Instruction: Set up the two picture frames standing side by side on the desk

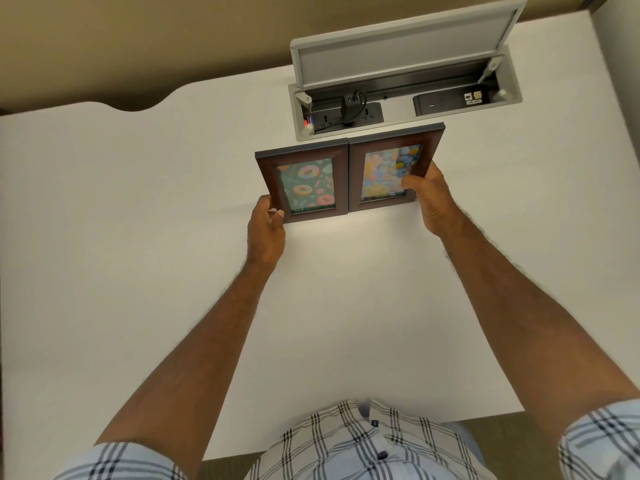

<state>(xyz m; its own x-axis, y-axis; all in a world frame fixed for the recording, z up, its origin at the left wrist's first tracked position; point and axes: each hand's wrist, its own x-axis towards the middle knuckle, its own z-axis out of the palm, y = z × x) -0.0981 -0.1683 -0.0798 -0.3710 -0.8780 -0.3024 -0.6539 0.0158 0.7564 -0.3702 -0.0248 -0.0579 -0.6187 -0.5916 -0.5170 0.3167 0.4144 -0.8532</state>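
Office workstation: white counter (138,237), recessed cable box (408,109) with lid (401,46) raised, power sockets (325,117) and data ports (472,96) inside box.

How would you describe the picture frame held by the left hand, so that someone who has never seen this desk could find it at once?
On the white desk, look just in front of the open cable box set into the desktop, where two brown frames stand edge to edge. It is the frame on the left, gripped at its lower outer corner by the left hand. Its print shows doughnuts on teal, whereas the neighbouring frame shows pastel flowers.
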